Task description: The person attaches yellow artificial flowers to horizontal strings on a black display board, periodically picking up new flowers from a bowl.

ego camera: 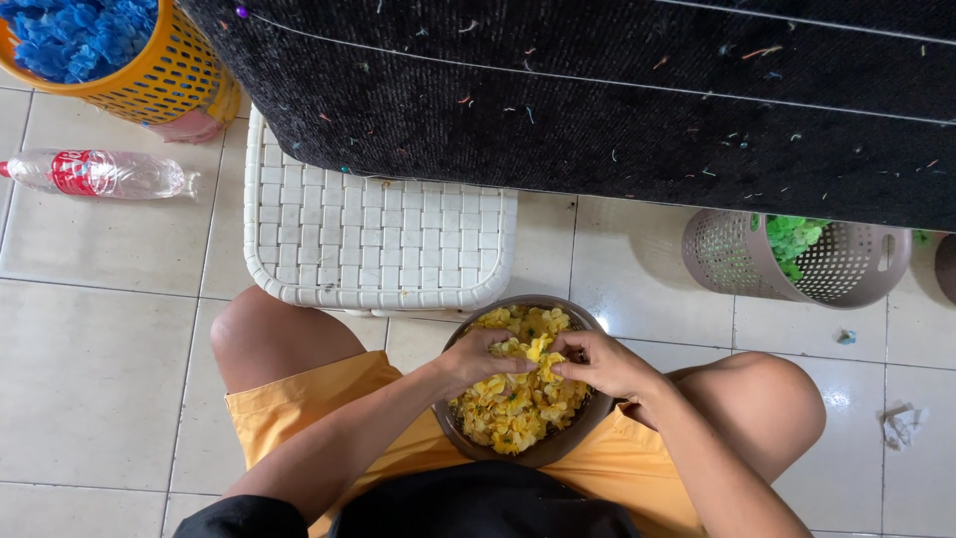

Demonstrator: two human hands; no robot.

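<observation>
Looks mid-sort — left hand (476, 357) and right hand (597, 361) both pinching yellow petals (513, 403) in the metal bowl (588, 319), fingers nearly closed — next probably needs a gentle pull apart.

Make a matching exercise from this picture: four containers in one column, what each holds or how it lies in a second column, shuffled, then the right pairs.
Things
1. yellow basket
2. grey basket
3. metal bowl
4. clear plastic bottle

Contents or state
A. holds green pieces, lies tipped on its side on the floor
B. holds yellow petals, with the left hand and right hand in it
C. lies flat on the tiles, red label
D. holds blue pieces, at the top left corner

Pairs: 1-D, 2-A, 3-B, 4-C
</observation>
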